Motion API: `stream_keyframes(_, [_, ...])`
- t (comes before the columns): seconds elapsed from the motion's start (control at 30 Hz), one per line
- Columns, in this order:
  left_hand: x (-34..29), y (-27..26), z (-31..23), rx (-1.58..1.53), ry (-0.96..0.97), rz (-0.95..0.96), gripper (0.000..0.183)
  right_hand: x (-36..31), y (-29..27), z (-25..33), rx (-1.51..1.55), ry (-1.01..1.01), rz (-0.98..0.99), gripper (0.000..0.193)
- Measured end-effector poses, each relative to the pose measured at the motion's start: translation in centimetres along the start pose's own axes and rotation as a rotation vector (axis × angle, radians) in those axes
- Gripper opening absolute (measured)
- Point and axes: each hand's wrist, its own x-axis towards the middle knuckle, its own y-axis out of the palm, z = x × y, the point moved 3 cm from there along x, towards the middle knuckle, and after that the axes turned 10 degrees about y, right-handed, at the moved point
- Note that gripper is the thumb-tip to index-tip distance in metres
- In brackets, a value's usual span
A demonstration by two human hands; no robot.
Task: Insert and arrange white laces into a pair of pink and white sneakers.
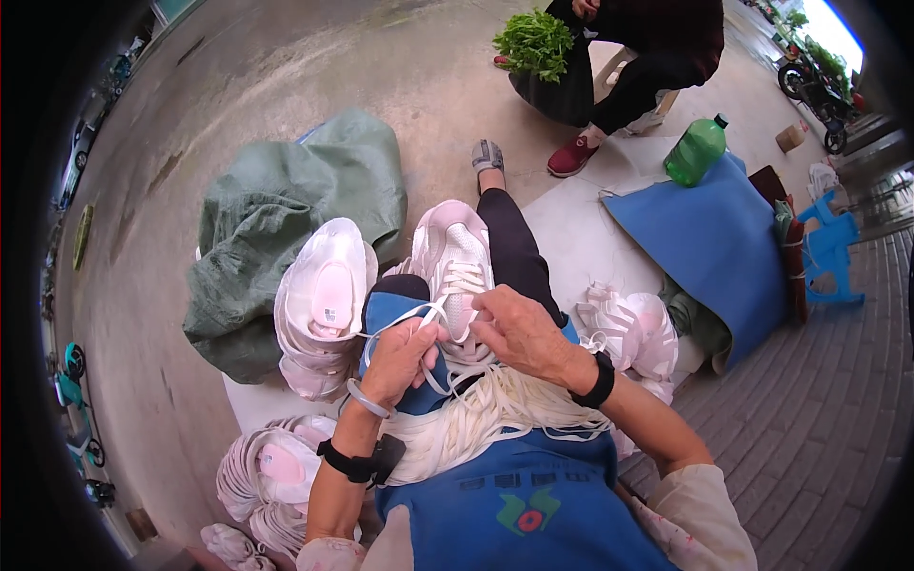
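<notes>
A pink and white sneaker upper (455, 238) lies toe-away across my lap, with white lacing across its front. A white shoelace (405, 315) runs loose from it, and my left hand (404, 357) pinches this lace beside the opening. My right hand (528, 331) is closed at the right edge of the opening, fingertips against the upper; what they grip is hidden. Below both hands, a thick bundle of cream shoelaces (505, 404) spreads over my blue apron (514, 485).
Stacked pink shoe uppers (327, 285) stand left, with more uppers (276, 466) at lower left and others (628, 328) at right. Green sheeting (295, 190) lies beyond. A green bottle (696, 152) rests on a blue mat (709, 238). A person (657, 57) sits ahead near leafy greens (535, 45).
</notes>
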Motion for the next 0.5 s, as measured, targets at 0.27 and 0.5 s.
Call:
stream_keyframes(0.27, [-1.9,0.4,-0.5,0.042,0.004,-0.036,0.027,1.2,4.6,0.6,-0.234,-0.243,-0.064,0.015])
stream_keyframes(0.5, [-3.8,-8.0,-0.6,-0.377,0.368,-0.060,0.025,0.3,-5.4,0.6,0.500,0.049,0.086,0.024])
